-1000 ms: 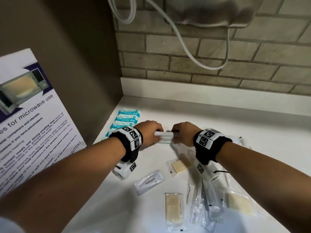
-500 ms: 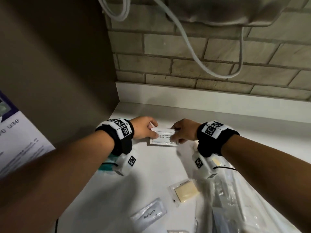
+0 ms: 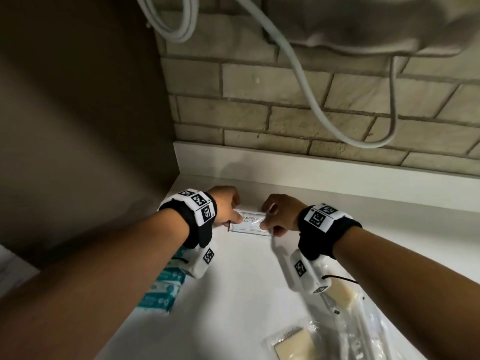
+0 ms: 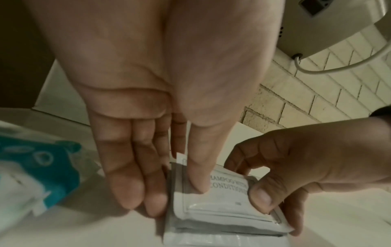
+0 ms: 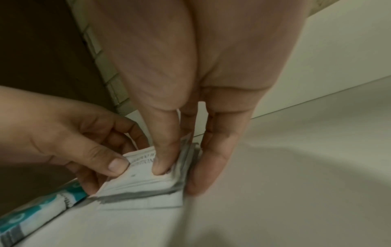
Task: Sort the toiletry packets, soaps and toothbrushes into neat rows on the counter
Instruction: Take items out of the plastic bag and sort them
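Note:
A small stack of white shampoo-with-conditioner packets (image 3: 250,224) sits on the white counter (image 3: 233,294) near the back ledge. My left hand (image 3: 228,211) pinches its left end, thumb on top (image 4: 198,177). My right hand (image 3: 278,216) pinches its right end, thumb on the top packet (image 5: 162,165) and fingers along the side. The stack (image 4: 224,203) shows several layers at its edge (image 5: 143,183). Teal-and-white packets (image 3: 166,287) lie in a row under my left forearm. Wrapped soaps (image 3: 293,344) and bagged toothbrushes (image 3: 363,328) lie at the lower right.
A brick wall (image 3: 285,107) with a white ledge (image 3: 311,165) closes the back. A brown side panel (image 3: 78,126) stands at the left. A white cable (image 3: 306,81) hangs from a wall unit above.
Both hands have carried the shampoo packets farther back toward the ledge and hold them by both ends. The view has tilted up, so the toothpaste packet and nearer soaps have dropped out of sight.

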